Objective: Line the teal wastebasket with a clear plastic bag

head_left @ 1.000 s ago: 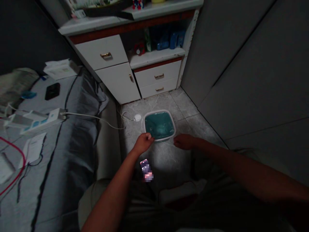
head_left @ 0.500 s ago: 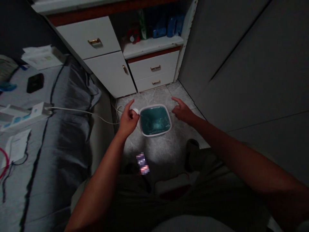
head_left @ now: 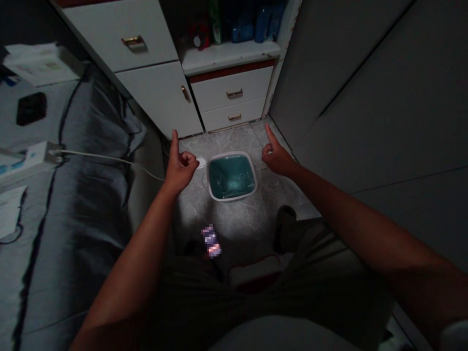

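Observation:
A basin-like bin point(head_left: 250, 195) with a pale rim and a teal lining stands on the tiled floor between my hands. My left hand point(head_left: 179, 169) is left of it, one finger stretched up and the others curled in. Beside its curled fingers, a small white round object point(head_left: 201, 163) lies on the floor. To the right of the bin, my right hand point(head_left: 277, 155) points one finger forward with the rest folded. Neither hand touches the bin, and nothing shows in either.
White cabinets with drawers point(head_left: 234, 92) stand ahead, bottles point(head_left: 243, 32) on their shelf. Left is a grey-covered bed point(head_left: 91, 195) with a power strip point(head_left: 40, 155) and its cable. A grey panel wall point(head_left: 373, 112) closes the right. A blurred phone-like object point(head_left: 212, 241) is below the bin.
My hands have moved farther apart, the left one leftward, and their pointing fingers now reach higher in view. The view has shifted slightly; the bin stays on the floor.

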Motion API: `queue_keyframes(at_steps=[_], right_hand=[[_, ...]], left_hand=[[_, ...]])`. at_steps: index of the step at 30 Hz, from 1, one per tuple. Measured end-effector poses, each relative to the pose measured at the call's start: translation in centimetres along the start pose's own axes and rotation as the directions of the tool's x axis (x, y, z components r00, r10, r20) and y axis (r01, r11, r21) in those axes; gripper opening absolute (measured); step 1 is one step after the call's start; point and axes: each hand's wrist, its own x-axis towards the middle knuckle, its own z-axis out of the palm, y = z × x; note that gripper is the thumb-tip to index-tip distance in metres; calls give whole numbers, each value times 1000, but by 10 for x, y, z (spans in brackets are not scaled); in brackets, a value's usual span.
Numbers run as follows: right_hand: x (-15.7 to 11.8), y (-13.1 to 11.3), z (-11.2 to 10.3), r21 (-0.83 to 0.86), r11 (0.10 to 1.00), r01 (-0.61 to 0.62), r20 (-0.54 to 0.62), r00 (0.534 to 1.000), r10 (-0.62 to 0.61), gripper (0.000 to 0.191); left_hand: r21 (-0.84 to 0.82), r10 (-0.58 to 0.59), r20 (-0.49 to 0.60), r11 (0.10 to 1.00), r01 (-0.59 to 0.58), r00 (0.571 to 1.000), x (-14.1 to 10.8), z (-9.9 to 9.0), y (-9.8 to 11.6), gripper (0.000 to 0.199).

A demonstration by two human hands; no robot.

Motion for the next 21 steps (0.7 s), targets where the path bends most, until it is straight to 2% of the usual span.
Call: queue_keyframes(at_steps=[2,5,8,10,11,13,16,18,21], right_hand=[[4,6,2,-9,1000,-1,7,1000,1,101],[3,5,3,-30,999,13,-7,1000,-13,94],[-1,6,13,-94,995,12,41,999,-8,63],[-6,10,26,-164,986,33,193,981,-1,42],[-10,13,35,-195,979,58,301,954,3,36],[-21,17,52,-239,962,131,522,853,13,31],[-39,18,74,-299,923,241,721,691,54,31],[-48,18,82,-364,883,296,758,645,96,31],[-52,20,86,-414,840,351,768,630,115,32]], left_hand=[[0,0,7,1000,0,1000,-1,-2,-10,108],[8,-2,9,1000,2,1000,-5,-3,-3,96],[62,-68,76,996,63,995,-13,-4,7,58],[146,-144,198,982,116,970,-22,-5,10,29],[201,-184,275,971,131,944,-26,-5,11,23],[322,-255,419,939,120,872,-35,-5,11,20],[490,-333,542,871,32,772,-46,-6,8,16],[578,-390,564,816,-10,728,-50,-8,3,14],[680,-505,543,733,2,671,-52,-12,-5,14]])
